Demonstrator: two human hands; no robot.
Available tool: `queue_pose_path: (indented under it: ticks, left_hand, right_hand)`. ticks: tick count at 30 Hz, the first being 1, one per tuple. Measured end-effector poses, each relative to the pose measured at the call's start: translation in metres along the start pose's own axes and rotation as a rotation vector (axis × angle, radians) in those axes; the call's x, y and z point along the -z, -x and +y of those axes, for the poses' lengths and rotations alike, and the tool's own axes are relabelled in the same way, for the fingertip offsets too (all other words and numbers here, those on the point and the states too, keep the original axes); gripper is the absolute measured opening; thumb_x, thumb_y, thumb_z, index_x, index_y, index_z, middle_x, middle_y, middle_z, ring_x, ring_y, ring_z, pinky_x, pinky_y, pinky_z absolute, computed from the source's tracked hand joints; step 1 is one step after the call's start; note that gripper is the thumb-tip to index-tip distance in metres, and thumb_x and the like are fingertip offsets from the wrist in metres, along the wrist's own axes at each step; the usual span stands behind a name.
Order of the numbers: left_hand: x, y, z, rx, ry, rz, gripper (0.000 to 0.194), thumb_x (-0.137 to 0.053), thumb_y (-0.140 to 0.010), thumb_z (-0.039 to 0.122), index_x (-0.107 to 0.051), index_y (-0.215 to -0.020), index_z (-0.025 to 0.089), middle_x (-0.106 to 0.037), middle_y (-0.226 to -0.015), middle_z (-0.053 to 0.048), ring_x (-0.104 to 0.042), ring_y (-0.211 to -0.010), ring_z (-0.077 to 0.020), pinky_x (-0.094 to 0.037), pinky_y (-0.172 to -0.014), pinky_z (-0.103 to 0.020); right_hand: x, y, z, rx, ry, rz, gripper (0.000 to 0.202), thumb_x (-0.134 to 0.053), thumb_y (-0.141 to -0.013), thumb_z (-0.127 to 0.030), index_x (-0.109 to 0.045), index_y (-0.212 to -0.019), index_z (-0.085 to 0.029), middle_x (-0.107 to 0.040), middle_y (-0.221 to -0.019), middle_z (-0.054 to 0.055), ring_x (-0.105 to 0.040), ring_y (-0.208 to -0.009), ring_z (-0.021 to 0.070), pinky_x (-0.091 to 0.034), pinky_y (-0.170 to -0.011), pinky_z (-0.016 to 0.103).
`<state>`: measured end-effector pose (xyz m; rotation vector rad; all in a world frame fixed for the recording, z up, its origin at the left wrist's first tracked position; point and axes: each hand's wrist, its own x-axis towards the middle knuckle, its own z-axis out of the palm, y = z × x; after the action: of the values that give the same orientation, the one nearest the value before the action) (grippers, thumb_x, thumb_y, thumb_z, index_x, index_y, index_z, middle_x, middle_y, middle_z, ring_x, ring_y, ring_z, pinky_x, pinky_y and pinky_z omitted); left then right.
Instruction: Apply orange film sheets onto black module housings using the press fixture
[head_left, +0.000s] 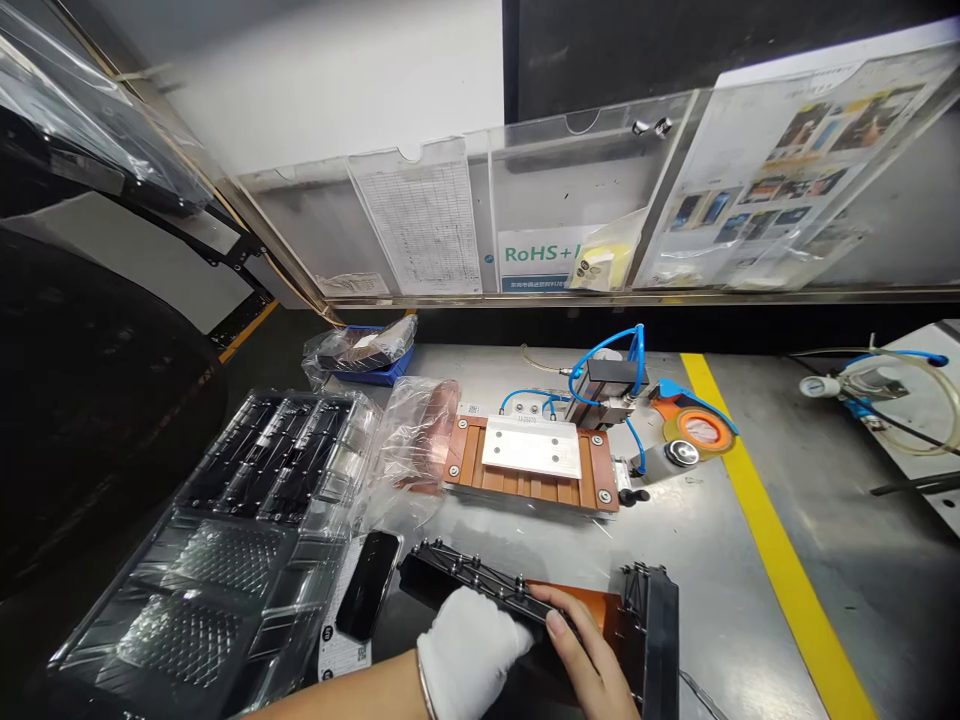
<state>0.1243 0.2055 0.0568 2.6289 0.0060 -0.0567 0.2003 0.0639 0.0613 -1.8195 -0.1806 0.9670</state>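
A long black plastic part (457, 568) with a row of small studs lies at the front of the bench. My left hand (472, 650), in a white glove, is closed at its near side; the fingertips are partly hidden. My bare right hand (589, 645) grips the right end of the same part, with fingers over its top edge. Just right of that hand stands another black plastic part (660, 630), also studded. An orange-brown surface (596, 605) shows between the two parts. To the left lies a smartphone (370, 585) on a white printed sheet (341, 650).
A clear tray (172, 520) at left holds several black parts. Behind my hands sits an orange-brown fixture (472, 450) with a white plate and blue air hoses. Rolls of tape (701, 430) lie right of it, near a yellow floor-style stripe (765, 540) on the metal bench.
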Motion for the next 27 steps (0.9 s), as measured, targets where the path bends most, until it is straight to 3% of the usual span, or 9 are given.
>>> queue_pose_path:
  ticks: [4,7,11,15,19,22,24,27]
  left_hand:
    - [0.008,0.001,-0.001,-0.033,0.114,-0.013,0.029,-0.048,-0.091,0.022,-0.061,-0.117,0.023,-0.068,-0.119,-0.007,-0.067,-0.098,-0.0188,-0.051,-0.088,-0.030]
    - [0.007,-0.001,-0.004,0.022,0.155,-0.055,0.029,-0.053,-0.089,0.023,-0.062,-0.117,0.026,-0.068,-0.118,-0.004,-0.064,-0.103,-0.0205,-0.049,-0.093,-0.033]
    - [-0.002,0.000,-0.009,0.101,0.120,-0.076,0.026,-0.055,-0.092,0.029,-0.061,-0.115,0.020,-0.066,-0.115,-0.009,-0.062,-0.103,-0.0218,-0.050,-0.092,-0.041]
    - [-0.011,0.004,-0.008,0.070,0.110,-0.096,0.031,-0.055,-0.093,0.039,-0.060,-0.114,0.016,-0.062,-0.116,-0.009,-0.062,-0.100,-0.0199,-0.052,-0.088,-0.042]
    - [-0.012,0.003,-0.003,0.032,0.092,-0.115,0.026,-0.055,-0.092,0.028,-0.060,-0.114,0.015,-0.066,-0.108,-0.010,-0.065,-0.096,-0.0213,-0.053,-0.086,-0.040]
    - [-0.005,-0.003,0.001,-0.029,0.067,-0.128,0.033,-0.053,-0.086,0.015,-0.057,-0.119,0.012,-0.070,-0.101,-0.012,-0.067,-0.097,-0.0256,-0.053,-0.087,-0.039]
    - [-0.001,-0.006,0.004,-0.069,0.055,-0.137,0.034,-0.051,-0.085,0.015,-0.057,-0.118,0.014,-0.071,-0.099,-0.011,-0.067,-0.098,-0.0257,-0.052,-0.090,-0.038]
    - [-0.002,-0.009,0.008,-0.018,0.092,-0.123,0.028,-0.048,-0.088,0.016,-0.060,-0.113,0.021,-0.071,-0.103,-0.008,-0.066,-0.099,-0.0221,-0.050,-0.091,-0.034]
  right_hand:
    - [0.002,-0.001,0.002,0.016,0.033,0.003,0.052,-0.051,-0.080,-0.071,-0.067,-0.106,-0.029,-0.064,-0.122,0.003,-0.049,-0.125,0.0271,-0.037,-0.104,0.033]
    - [0.003,-0.001,0.005,0.001,0.066,-0.003,0.054,-0.049,-0.080,-0.071,-0.068,-0.108,-0.029,-0.064,-0.124,0.003,-0.049,-0.126,0.0283,-0.038,-0.105,0.036]
    - [0.001,-0.001,0.010,0.005,0.071,0.002,0.055,-0.048,-0.081,-0.071,-0.066,-0.112,-0.029,-0.061,-0.128,0.003,-0.047,-0.128,0.0281,-0.035,-0.108,0.038]
    - [-0.001,0.000,0.013,0.018,0.070,0.015,0.054,-0.049,-0.082,-0.070,-0.065,-0.112,-0.029,-0.060,-0.127,0.004,-0.046,-0.128,0.0277,-0.033,-0.109,0.038]
    - [0.001,0.002,0.011,0.040,0.085,0.038,0.052,-0.048,-0.081,-0.071,-0.067,-0.107,-0.030,-0.063,-0.122,0.003,-0.049,-0.124,0.0274,-0.037,-0.105,0.035]
    - [0.001,0.003,0.007,0.034,0.063,0.029,0.052,-0.048,-0.081,-0.072,-0.068,-0.107,-0.030,-0.064,-0.122,0.003,-0.050,-0.124,0.0269,-0.038,-0.104,0.033]
    - [0.001,0.003,0.006,0.014,0.038,0.007,0.052,-0.049,-0.081,-0.072,-0.067,-0.108,-0.030,-0.063,-0.123,0.002,-0.049,-0.125,0.0263,-0.036,-0.104,0.032]
    - [0.002,0.001,0.006,0.007,0.018,-0.025,0.052,-0.049,-0.082,-0.071,-0.066,-0.109,-0.030,-0.062,-0.125,0.002,-0.046,-0.127,0.0260,-0.035,-0.104,0.032]
